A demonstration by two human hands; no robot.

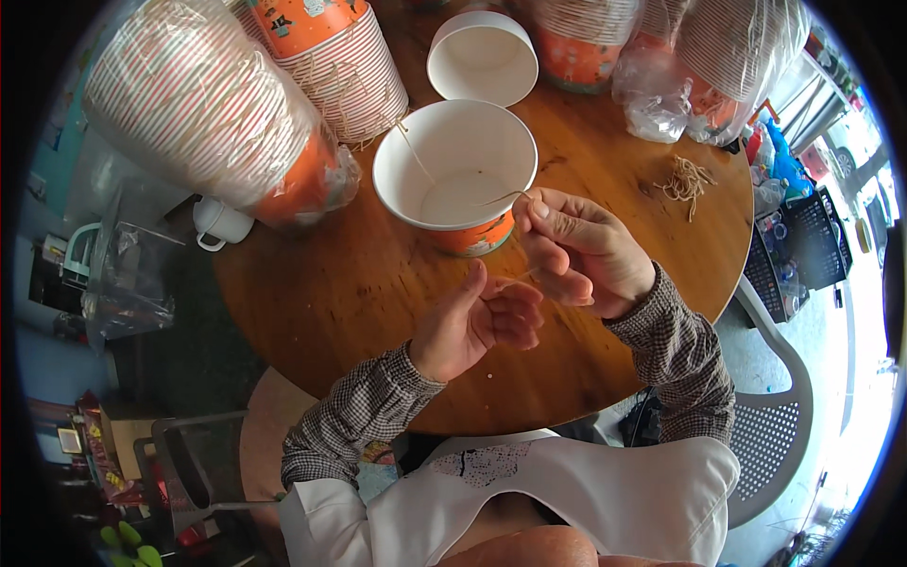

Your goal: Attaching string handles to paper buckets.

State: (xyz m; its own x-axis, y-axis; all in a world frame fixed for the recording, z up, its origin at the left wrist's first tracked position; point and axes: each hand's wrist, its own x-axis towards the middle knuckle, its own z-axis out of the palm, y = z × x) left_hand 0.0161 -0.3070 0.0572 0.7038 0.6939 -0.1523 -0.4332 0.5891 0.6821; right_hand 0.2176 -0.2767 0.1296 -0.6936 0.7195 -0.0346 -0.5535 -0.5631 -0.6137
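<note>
My right hand (586, 248) pinches a thin tan string (501, 199) between thumb and index finger, just off the right rim of a paper bucket. A short end of the string points over the bucket's mouth. My left hand (484, 317) is in front of the bucket, thumb raised and fingers loosely curled, with a stretch of string running close to its fingertips. White inside and orange outside, the paper bucket (392, 194) stands upright on the round wooden table (331, 312). Another piece of string hangs over its far left rim into the inside.
A second white bucket (482, 64) lies tipped behind the first. Stacks of nested orange buckets in plastic (189, 104) stand at the left, with more wrapped stacks (727, 57) at the far right. A small pile of strings (687, 185) lies right; a white mug (220, 223) sits left.
</note>
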